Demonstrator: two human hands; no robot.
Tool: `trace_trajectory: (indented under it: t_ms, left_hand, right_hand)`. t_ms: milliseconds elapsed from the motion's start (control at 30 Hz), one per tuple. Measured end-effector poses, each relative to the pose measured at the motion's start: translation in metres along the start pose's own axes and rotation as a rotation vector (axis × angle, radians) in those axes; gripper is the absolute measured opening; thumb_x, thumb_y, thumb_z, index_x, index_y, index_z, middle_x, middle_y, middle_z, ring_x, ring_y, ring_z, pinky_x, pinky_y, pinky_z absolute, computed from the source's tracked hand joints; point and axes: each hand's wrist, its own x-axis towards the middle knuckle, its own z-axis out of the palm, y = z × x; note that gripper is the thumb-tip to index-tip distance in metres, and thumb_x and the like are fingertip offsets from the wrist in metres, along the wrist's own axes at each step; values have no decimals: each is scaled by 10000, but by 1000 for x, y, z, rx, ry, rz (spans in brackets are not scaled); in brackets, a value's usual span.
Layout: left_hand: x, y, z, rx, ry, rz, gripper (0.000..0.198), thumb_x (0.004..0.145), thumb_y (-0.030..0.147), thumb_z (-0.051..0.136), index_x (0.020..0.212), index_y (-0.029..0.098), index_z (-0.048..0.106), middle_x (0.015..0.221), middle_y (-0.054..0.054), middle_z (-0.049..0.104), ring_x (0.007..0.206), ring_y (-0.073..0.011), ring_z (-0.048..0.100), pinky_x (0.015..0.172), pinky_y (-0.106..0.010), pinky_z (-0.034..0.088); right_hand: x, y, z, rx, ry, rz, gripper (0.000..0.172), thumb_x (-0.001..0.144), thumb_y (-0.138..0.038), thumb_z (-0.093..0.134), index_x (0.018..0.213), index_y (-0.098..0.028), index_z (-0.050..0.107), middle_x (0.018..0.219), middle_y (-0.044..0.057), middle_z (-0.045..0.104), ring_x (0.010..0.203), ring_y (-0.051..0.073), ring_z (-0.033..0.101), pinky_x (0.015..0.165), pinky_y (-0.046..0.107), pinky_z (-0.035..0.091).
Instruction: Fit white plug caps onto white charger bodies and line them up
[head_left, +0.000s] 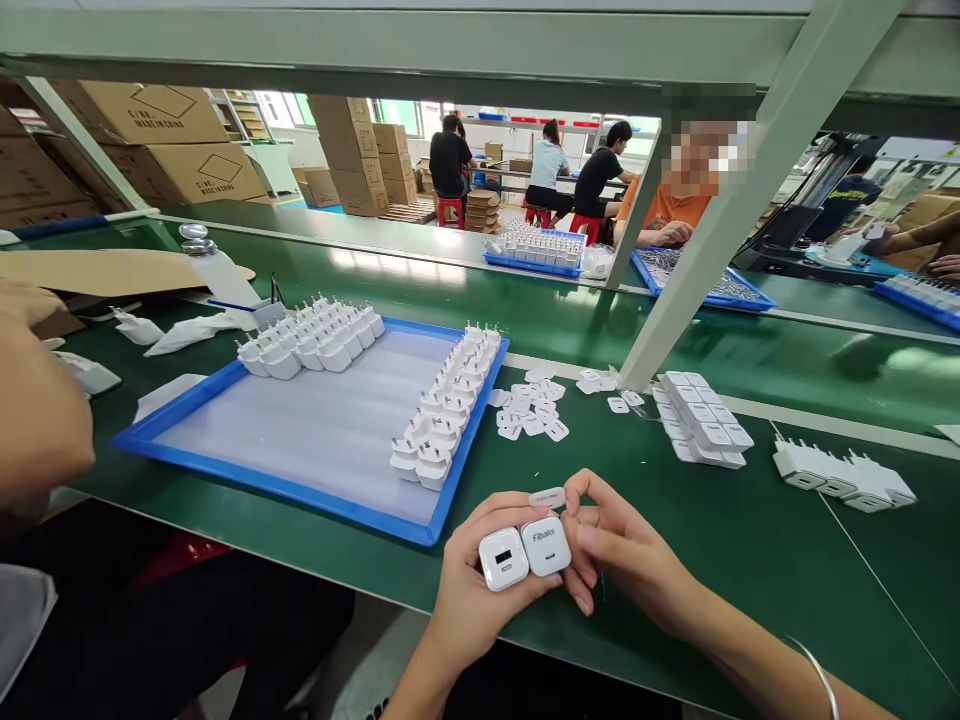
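My left hand [469, 575] is wrapped round two white charger plugs side by side, their port ends toward me. One charger [503, 559] shows a black slot and a smaller port; the other charger [546, 546] carries the print "Fibaks" and one small port. My right hand [634, 545] is beside them, its fingertips closed at the edge of a small white face plate [547, 497] just above the chargers. More loose white face plates [529, 405] lie spread on the green bench beyond my hands.
A blue-rimmed tray [352, 518] at left bears rows of upright plugs [454, 400]. Stacked white chargers [705, 420] and more plugs [844, 475] are at right. A slanted metal post [694, 265] rises from the bench. A co-worker's arm [45, 390] reaches in at far left.
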Motion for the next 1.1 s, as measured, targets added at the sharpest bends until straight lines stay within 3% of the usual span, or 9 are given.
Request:
trace_trajectory:
  t_ms: [133, 367, 567, 733, 867, 967, 1100]
  left_hand:
    - [-1, -2, 1, -5, -11, 5, 455, 659, 128, 838, 1067, 296, 727, 1102, -27, 675, 1020, -170, 663, 876, -227, 542]
    - [1, 0, 2, 46, -22, 52, 429, 683, 132, 836, 1071, 272, 720, 1090, -46, 668, 971, -167, 668, 817, -234, 564]
    - [-2, -4, 3, 102, -88, 152, 486, 708, 115, 814, 1141, 289, 678, 1129, -39, 674, 1023, -180, 658, 867, -267, 556]
    - [-2, -5, 7, 164, -127, 156, 522, 690, 139, 838, 1157, 299, 665, 1164, -27, 669, 1048, -171, 648, 912, -262, 536]
    - [0, 0, 8, 103, -96, 101, 509, 692, 140, 835, 1147, 305, 677, 1161, -24, 668, 1048, -168, 646, 906, -252, 536]
    - [1, 2, 7, 73, -105, 61, 474, 689, 143, 834, 1117, 283, 687, 1128, -30, 673, 1007, -168, 656, 867, -253, 544]
    - [1, -4, 7, 179, -114, 66, 422, 734, 158, 796, 1129, 243, 674, 1205, -67, 648, 1100, -213, 628, 932, -320, 525]
  right_hand:
    - [1, -2, -2, 23, -8, 17, 238, 951, -292, 598, 950, -190, 384, 611, -77, 500, 500, 67, 562, 531, 174, 393]
    - [0, -1, -1, -137, 57, 55, 487, 772, -217, 804, 926, -210, 342, 657, -99, 521, 507, 42, 528, 499, 137, 399]
    - [1, 0, -3, -164, 97, 94, 434, 873, -423, 685, 962, -222, 309, 566, -100, 517, 387, 44, 438, 380, 119, 289]
    - [1, -1, 0, -240, 181, 93, 418, 875, -455, 672, 942, -217, 335, 538, -111, 450, 401, 32, 303, 383, 127, 224]
    - [4, -2, -3, -240, 212, 29, 369, 887, -492, 639, 1035, -191, 484, 658, -48, 499, 556, 67, 394, 498, 168, 311]
    - [6, -8, -8, -403, 321, -90, 299, 864, -449, 674, 852, -156, 615, 693, -3, 534, 619, 96, 457, 553, 212, 366]
    - [1, -24, -10, -581, 439, -136, 302, 843, -426, 696, 745, -152, 616, 633, 4, 546, 547, 92, 448, 511, 222, 350]
